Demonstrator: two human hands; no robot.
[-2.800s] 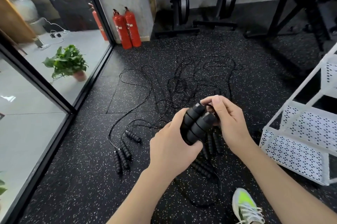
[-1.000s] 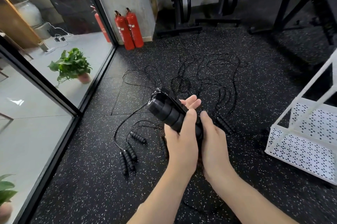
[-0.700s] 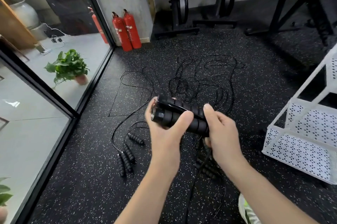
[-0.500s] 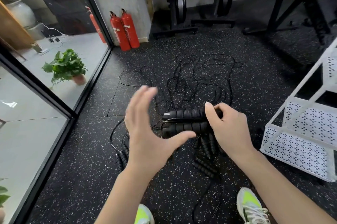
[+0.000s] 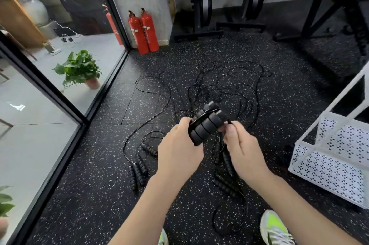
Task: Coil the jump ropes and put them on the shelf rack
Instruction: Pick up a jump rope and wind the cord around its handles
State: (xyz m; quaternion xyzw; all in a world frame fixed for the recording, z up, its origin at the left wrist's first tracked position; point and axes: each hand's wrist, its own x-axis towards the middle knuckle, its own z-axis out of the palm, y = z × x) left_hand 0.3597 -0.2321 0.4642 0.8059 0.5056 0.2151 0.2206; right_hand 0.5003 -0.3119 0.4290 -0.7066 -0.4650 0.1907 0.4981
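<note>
Two black ribbed handles (image 5: 206,124) of one jump rope, held side by side at chest height above the floor, tilted up and away. Head view, single entry.

Left hand (image 5: 179,153): fingers curled round the lower ends of the handles, thumb on the near side. A loop of thin black cord (image 5: 201,117) crosses the handles just above the thumb.

Right hand (image 5: 242,151): thumb and fingers pinched together on the cord just right of the handles; whether they also touch a handle cannot be told.

Floor (image 5: 95,185): black rubber tiles with pale specks. Loose ropes (image 5: 229,87) lie in a tangle beyond the hands. More handles on the floor: a cluster (image 5: 138,171) to the left below the left hand, others (image 5: 226,183) beneath the right wrist.

Shelf rack (image 5: 331,165): white, perforated metal trays, standing at the right edge, well apart from the held rope; no rope can be seen on it.

Surroundings: two red fire extinguishers (image 5: 143,31) against the far wall; a potted plant (image 5: 79,70) behind the glass partition at left; black gym frames (image 5: 201,5) along the back; shoes with bright green toes (image 5: 275,228) at the bottom edge.
</note>
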